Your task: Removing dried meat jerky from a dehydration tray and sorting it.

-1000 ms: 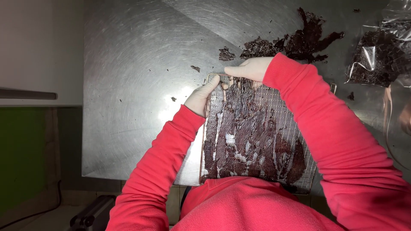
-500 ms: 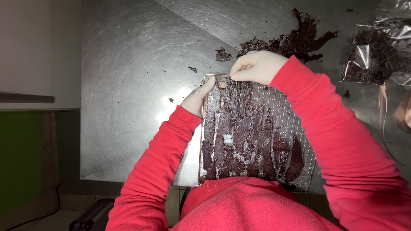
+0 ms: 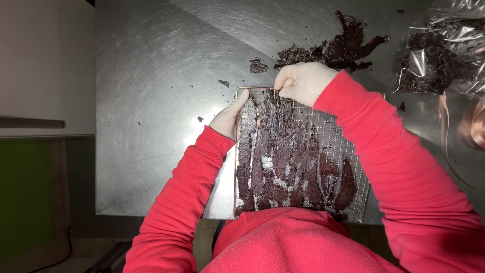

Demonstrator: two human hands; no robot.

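A wire rack (image 3: 328,132) covered with dark dried meat strips (image 3: 288,156) rests against my red-sleeved body, its far edge over the steel table (image 3: 161,101). My left hand (image 3: 230,117), in a pale glove, grips the rack's left edge near the far corner. My right hand (image 3: 302,82), also gloved, is closed at the rack's far edge, fingers pinching the end of a meat strip there.
A pile of loose dark meat pieces (image 3: 338,48) lies on the table just beyond the rack. A clear plastic bag holding more dark meat (image 3: 439,55) sits at the far right. Small crumbs (image 3: 223,83) dot the table. The table's left edge borders a white surface.
My right hand has shifted left along the rack's far edge and closed on a strip end. The left hand keeps its hold on the rack.
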